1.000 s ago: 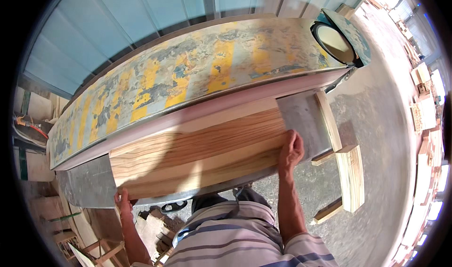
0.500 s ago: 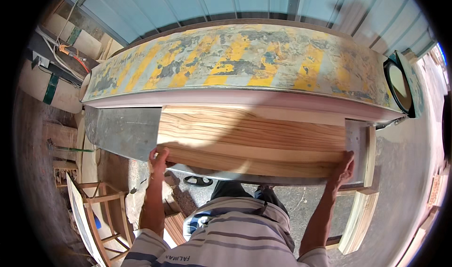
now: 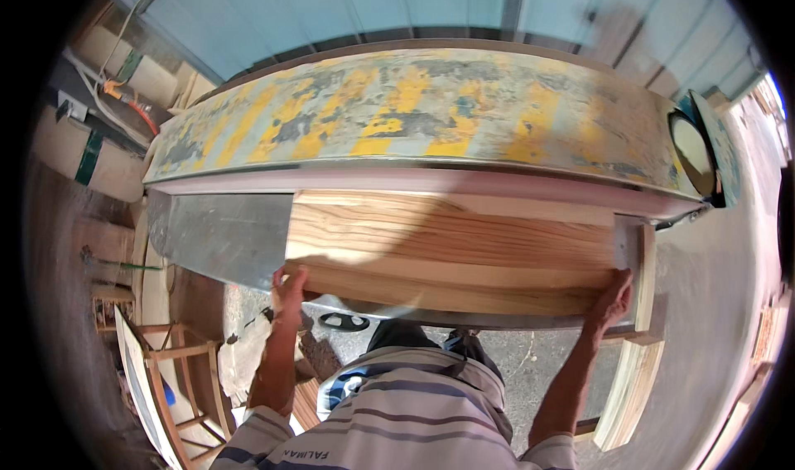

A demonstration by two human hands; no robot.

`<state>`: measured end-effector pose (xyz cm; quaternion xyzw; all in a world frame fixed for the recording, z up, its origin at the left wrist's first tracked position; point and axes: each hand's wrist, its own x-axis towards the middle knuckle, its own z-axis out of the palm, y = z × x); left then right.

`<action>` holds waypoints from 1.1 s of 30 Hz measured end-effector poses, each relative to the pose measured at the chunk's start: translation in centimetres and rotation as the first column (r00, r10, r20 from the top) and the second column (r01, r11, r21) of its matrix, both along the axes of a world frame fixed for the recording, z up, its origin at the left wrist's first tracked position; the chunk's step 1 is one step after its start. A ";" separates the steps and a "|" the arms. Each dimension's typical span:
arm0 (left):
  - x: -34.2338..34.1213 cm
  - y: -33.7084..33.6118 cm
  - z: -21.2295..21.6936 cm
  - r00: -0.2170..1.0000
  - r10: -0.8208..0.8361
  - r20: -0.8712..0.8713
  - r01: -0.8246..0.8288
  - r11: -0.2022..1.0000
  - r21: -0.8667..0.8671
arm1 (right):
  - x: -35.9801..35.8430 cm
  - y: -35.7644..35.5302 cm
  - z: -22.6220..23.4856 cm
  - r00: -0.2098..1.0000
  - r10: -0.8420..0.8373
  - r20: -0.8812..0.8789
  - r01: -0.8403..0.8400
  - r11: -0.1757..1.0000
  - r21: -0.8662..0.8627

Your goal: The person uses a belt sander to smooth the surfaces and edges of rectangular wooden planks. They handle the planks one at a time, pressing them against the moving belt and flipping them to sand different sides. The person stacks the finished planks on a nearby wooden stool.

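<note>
A wide wooden board (image 3: pixel 447 242) with strong brown grain lies on the grey metal table (image 3: pixel 219 230). Its far edge is up against the pinkish belt (image 3: pixel 397 179) of a long machine, or very near it; I cannot tell whether they touch. My left hand (image 3: pixel 290 289) grips the board's near left corner, fingers partly hidden. At the near right corner, my right hand (image 3: pixel 613 298) is closed on the board's end. A shadow falls across part of the wood.
Behind the belt runs the machine's worn cover (image 3: pixel 414 114) with yellow stripes, ending at a round drum (image 3: pixel 692 151) on the right. A wooden frame (image 3: pixel 633 387) stands near right. A wooden stool-like frame (image 3: pixel 182 371) is at lower left. Pale blue panels (image 3: pixel 397 6) rise behind.
The board has slid a little to the right along the belt, with both my hands moving along on its corners. The view has also shifted slightly.
</note>
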<state>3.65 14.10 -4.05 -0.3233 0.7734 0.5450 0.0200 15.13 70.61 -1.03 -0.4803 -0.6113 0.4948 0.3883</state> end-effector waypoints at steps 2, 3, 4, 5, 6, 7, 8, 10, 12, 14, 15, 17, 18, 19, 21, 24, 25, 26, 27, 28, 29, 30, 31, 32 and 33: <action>0.1 0.2 -0.2 0.999 0.000 0.036 0.003 0.997 -0.078 | 0.3 0.7 -0.5 0.999 -0.007 -0.047 0.009 0.999 0.040; -0.1 0.8 0.6 0.999 -0.002 0.039 0.007 0.994 -0.107 | 0.4 0.7 -0.7 0.999 -0.018 -0.050 0.021 0.999 0.045; -0.1 -0.5 -0.4 0.999 -0.018 0.032 0.023 0.986 -0.167 | 0.0 0.1 -0.2 1.000 -0.020 0.002 0.020 0.999 0.034; -0.2 -0.9 -0.5 1.000 -0.007 0.029 0.011 0.988 -0.153 | -0.2 -0.6 0.7 0.998 -0.028 0.056 0.026 0.999 0.028; -0.3 -1.5 -0.6 1.000 0.006 0.027 -0.002 0.990 -0.139 | -0.4 -1.4 1.1 0.993 -0.039 0.109 0.036 0.999 0.024; -0.7 -0.8 1.4 0.999 0.039 0.027 -0.038 0.998 -0.054 | -0.5 -2.0 0.9 0.997 -0.008 0.071 0.008 1.000 -0.001; -1.4 0.0 2.5 0.998 0.062 0.030 -0.063 0.997 0.036 | -0.3 -2.6 0.5 0.999 0.011 0.031 -0.011 1.000 -0.020; -1.3 -8.1 -3.5 0.996 0.030 -0.082 -0.020 0.992 0.128 | -0.5 -4.6 -0.1 0.972 0.131 -0.197 -0.152 0.983 -0.098; -2.3 -8.7 -2.6 0.993 0.122 -0.003 -0.119 0.973 0.200 | 0.4 -4.8 -3.1 0.968 0.136 -0.212 -0.158 0.983 -0.093; -3.5 -11.2 -2.8 0.999 0.019 0.029 -0.024 0.984 0.175 | -1.6 -7.7 -1.5 0.974 0.134 -0.181 -0.125 0.990 0.057; -3.3 -11.2 -3.1 0.999 0.047 -0.022 -0.043 0.986 0.160 | -2.0 -8.0 -1.8 0.986 0.068 -0.149 -0.066 0.998 0.021; -3.3 -10.3 0.0 0.990 -0.099 0.103 0.101 0.995 -0.009 | -1.8 -7.4 -1.3 0.998 -0.029 -0.062 0.027 0.999 -0.022; -3.0 -10.2 -0.8 0.994 -0.028 0.110 0.035 0.997 -0.066 | -2.0 -7.1 -0.5 0.999 -0.034 -0.016 0.033 0.999 -0.035; -3.0 -10.0 -1.6 0.992 0.048 0.113 -0.033 0.992 -0.126 | -2.2 -7.0 -0.2 0.999 -0.035 0.030 0.036 0.998 -0.049; -2.4 -6.5 -0.3 0.986 0.042 0.164 -0.021 0.992 -0.127 | -1.1 -4.5 -0.4 0.998 -0.047 0.031 0.047 0.999 0.002; -1.6 -1.6 0.8 0.991 -0.004 0.134 0.026 0.986 -0.164 | -0.6 -1.6 0.2 0.997 -0.064 0.039 0.063 0.998 0.011; -1.3 -1.1 0.6 0.993 -0.022 0.115 0.041 0.986 -0.162 | -0.5 -0.9 0.1 0.998 -0.065 0.002 0.065 0.998 0.013; -1.1 -0.8 0.9 0.993 -0.019 0.115 0.035 0.990 -0.139 | -0.4 -0.7 0.1 0.997 -0.067 -0.034 0.068 0.998 0.017; -0.9 -0.6 1.2 0.993 -0.016 0.116 0.029 0.993 -0.116 | -0.3 -0.9 -0.1 0.998 -0.060 -0.022 0.061 0.998 0.016; -1.0 -1.3 0.8 0.993 -0.010 0.118 0.022 0.994 -0.107 | -0.3 -1.1 -0.1 0.998 -0.058 -0.013 0.058 0.998 0.019; -1.3 -2.8 0.2 0.993 -0.004 0.117 0.015 0.995 -0.098 | -0.4 -1.6 -0.1 0.998 -0.055 -0.005 0.055 0.998 0.021; -1.7 -4.0 -0.5 0.993 0.003 0.116 0.007 0.996 -0.089 | -0.7 -2.4 -0.1 0.996 -0.062 -0.066 0.058 0.997 -0.057; -2.1 -4.9 -0.3 0.993 0.009 0.119 0.002 0.996 -0.092 | -1.2 -3.1 -0.4 0.996 -0.062 -0.068 0.060 0.997 -0.040; -2.3 -5.7 -0.2 0.992 0.016 0.121 -0.004 0.995 -0.095 | -1.4 -3.8 -0.7 0.996 -0.061 -0.070 0.059 0.998 -0.024; -2.4 -6.3 -0.2 0.992 0.026 0.124 -0.013 0.995 -0.099 | -1.4 -4.4 -1.0 0.996 -0.057 -0.072 0.056 0.998 -0.007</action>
